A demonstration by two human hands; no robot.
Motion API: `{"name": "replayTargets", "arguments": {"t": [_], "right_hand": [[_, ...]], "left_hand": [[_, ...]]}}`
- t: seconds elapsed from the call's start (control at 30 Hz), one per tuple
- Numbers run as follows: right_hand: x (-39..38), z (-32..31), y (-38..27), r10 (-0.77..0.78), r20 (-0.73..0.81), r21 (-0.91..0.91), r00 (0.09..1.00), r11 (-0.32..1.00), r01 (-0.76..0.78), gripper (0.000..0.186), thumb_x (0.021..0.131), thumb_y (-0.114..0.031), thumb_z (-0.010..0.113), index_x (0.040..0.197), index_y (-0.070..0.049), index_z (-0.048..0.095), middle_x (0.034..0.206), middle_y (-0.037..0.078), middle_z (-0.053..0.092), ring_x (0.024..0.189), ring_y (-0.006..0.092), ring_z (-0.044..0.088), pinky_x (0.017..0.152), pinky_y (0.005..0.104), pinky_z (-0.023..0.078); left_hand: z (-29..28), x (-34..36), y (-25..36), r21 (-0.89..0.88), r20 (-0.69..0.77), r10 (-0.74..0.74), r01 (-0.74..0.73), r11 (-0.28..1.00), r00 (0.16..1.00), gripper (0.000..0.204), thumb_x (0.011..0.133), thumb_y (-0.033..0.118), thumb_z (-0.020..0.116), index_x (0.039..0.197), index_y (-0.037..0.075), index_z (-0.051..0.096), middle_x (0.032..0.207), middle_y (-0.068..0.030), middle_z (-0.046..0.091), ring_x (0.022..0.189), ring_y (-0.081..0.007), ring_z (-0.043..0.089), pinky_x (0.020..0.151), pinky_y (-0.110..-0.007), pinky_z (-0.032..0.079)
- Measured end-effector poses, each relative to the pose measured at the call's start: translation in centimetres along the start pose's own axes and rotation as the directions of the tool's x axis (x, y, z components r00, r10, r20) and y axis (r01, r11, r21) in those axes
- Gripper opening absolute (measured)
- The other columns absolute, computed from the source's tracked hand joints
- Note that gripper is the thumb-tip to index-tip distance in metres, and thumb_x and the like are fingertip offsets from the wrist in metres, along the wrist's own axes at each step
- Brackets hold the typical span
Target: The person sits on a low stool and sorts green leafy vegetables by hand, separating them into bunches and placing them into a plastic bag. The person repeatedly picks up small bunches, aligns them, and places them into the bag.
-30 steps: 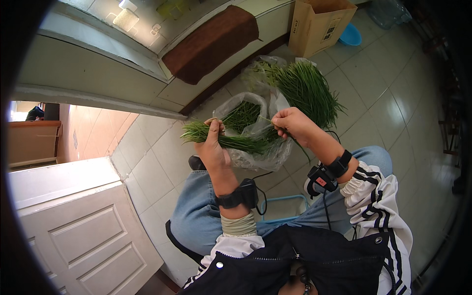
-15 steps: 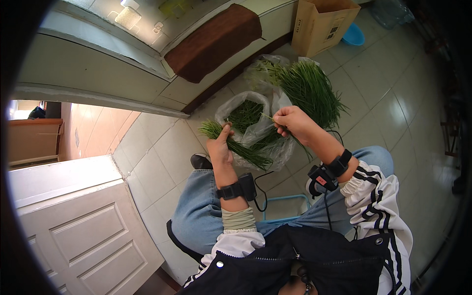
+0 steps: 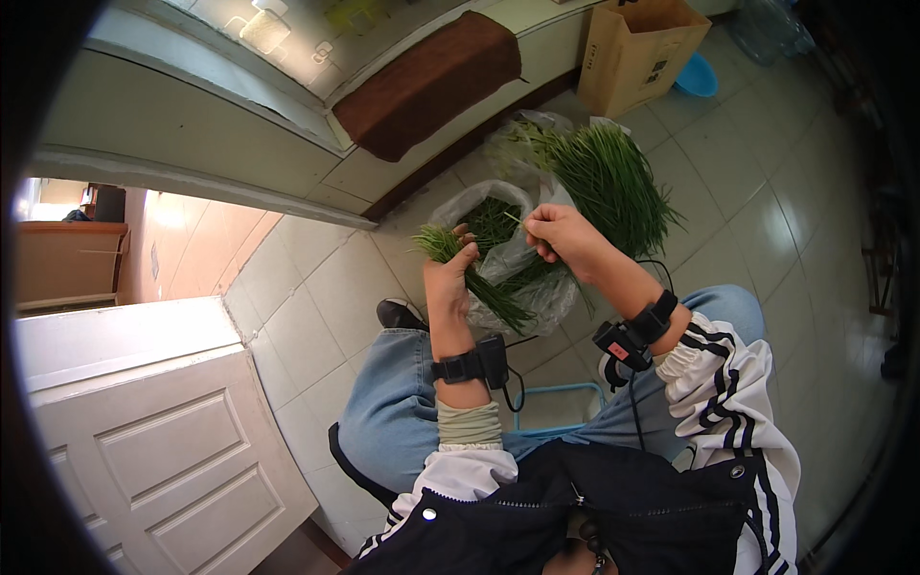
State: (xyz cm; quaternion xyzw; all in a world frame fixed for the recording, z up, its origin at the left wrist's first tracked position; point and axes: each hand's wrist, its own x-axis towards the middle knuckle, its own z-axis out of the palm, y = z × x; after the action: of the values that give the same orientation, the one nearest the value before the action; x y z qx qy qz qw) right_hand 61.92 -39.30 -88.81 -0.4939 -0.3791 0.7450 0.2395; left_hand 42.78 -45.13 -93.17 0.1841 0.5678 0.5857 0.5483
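Observation:
My left hand [image 3: 448, 280] is closed round a bunch of long, thin green garlic chives [image 3: 501, 302]. Their pale ends stick out to the left of the thumb, while the dark leaves hang toward the lower right. Just to the right, my right hand [image 3: 567, 240] pinches a single chive stalk [image 3: 514, 219] whose pale tip points up and left. Below and between both hands, a clear plastic bag [image 3: 458, 198] stands open on the floor with cut or loose greens inside. Beyond my right hand lies a large heap of chives [image 3: 618, 177], partly on crumpled plastic.
A brown paper bag [image 3: 632, 62] and a blue basin [image 3: 697, 77] stand at the far wall, near a clear plastic bottle [image 3: 767, 34]. A brown cloth [image 3: 426, 86] hangs on the left wall. A white panelled door [image 3: 182, 460] stands at lower left. A light blue frame [image 3: 561, 391] sits between my legs.
My left hand has shifted slightly right with its bunch, closer to my right hand, and its fingers have lifted a little. My right hand still pinches a stalk. The view has tilted slightly.

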Motion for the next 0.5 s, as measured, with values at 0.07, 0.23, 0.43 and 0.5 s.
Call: {"name": "replayTargets", "arguments": {"t": [0.07,0.23,0.43,0.5], "right_hand": [[0.1,0.5,-0.3,-0.029,0.033,0.04,0.999,0.999,0.028,0.011,0.086,-0.015,0.057,0.086,-0.005,0.054,0.072,-0.001,0.055,0.056,0.0069,0.046,0.048,0.0221,0.037],[0.7,1.9,-1.2,-0.07,0.082,-0.034,0.994,0.997,0.073,0.016,0.084,-0.013,0.06,0.094,-0.002,0.058,0.075,-0.001,0.055,0.063,0.0077,0.048,0.055,0.0225,0.04],[2.5,5.4,-0.8,-0.202,0.155,0.024,0.967,0.979,0.2,0.017,0.082,-0.007,0.061,0.097,0.0,0.061,0.081,0.003,0.061,0.074,0.0097,0.054,0.069,0.0243,0.045],[3.3,6.9,-0.6,-0.2,0.155,-0.057,0.967,0.976,0.211,0.018,0.083,-0.008,0.062,0.099,-0.001,0.061,0.082,0.002,0.062,0.08,0.0078,0.055,0.071,0.0236,0.044]], "left_hand": [[-0.1,-0.2,0.4,0.01,0.037,-0.015,0.014,1.0,0.999,0.036,0.073,-0.005,0.064,0.109,-0.002,0.059,0.098,-0.0093,0.064,0.079,-0.0137,0.058,0.067,-0.025,0.045],[0.1,-0.6,1.4,0.044,0.107,-0.043,0.038,0.998,0.993,0.039,0.072,-0.005,0.061,0.111,-0.002,0.058,0.1,-0.0094,0.065,0.078,-0.011,0.057,0.064,-0.023,0.043],[-1.2,-0.7,1.7,0.105,0.133,-0.056,0.042,0.994,0.989,0.033,0.073,-0.003,0.062,0.106,-0.001,0.061,0.093,-0.0061,0.066,0.074,-0.0101,0.056,0.062,-0.023,0.042],[-2.2,-0.5,1.9,0.175,0.113,-0.112,0.091,0.98,0.987,0.028,0.073,-0.003,0.063,0.101,-0.001,0.061,0.091,-0.0059,0.065,0.076,-0.0117,0.058,0.062,-0.023,0.041]]}}
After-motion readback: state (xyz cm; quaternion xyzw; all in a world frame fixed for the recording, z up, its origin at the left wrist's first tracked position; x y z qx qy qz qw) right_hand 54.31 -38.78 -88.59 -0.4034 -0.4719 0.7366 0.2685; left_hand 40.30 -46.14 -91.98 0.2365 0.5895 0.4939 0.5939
